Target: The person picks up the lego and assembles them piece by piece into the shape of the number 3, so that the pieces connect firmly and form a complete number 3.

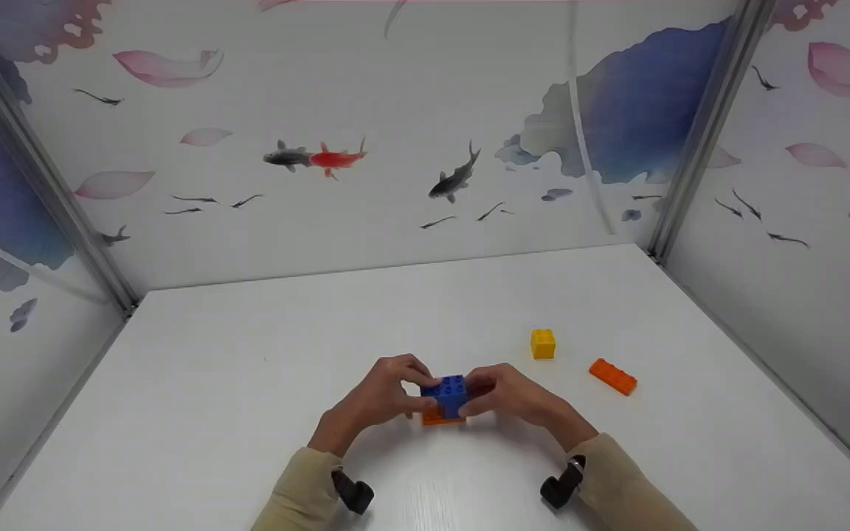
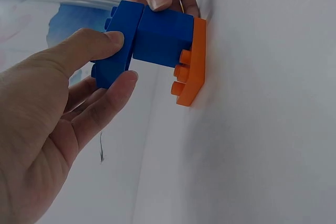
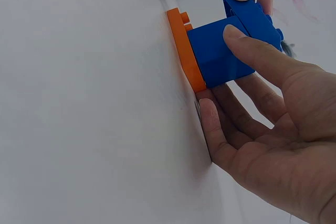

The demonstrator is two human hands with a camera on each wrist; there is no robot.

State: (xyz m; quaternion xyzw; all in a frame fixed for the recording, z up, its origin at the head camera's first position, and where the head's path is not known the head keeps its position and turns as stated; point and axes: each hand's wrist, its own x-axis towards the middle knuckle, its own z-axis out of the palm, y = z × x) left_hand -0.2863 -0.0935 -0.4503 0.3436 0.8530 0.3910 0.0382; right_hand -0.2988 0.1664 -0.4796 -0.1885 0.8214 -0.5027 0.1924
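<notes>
An orange flat brick (image 2: 195, 69) lies on the table with a blue square brick (image 2: 164, 36) upright on one end of it; bare studs show at its other end. Across the top of that block sits a thinner, longer blue brick (image 3: 251, 18), slightly tilted, its free end overhanging the bare studs. My left hand (image 1: 388, 391) pinches this overhanging end between thumb and fingers. From the other side my right hand (image 1: 510, 394) grips the blue square brick, thumb on its near face and fingers behind, partly hidden.
Beyond my right hand a yellow square brick (image 1: 543, 345) stands on the white table (image 1: 307, 324). Another orange flat brick (image 1: 613, 377) lies to its right. Patterned white panels (image 1: 395, 96) with metal corner posts enclose the table at the back and sides.
</notes>
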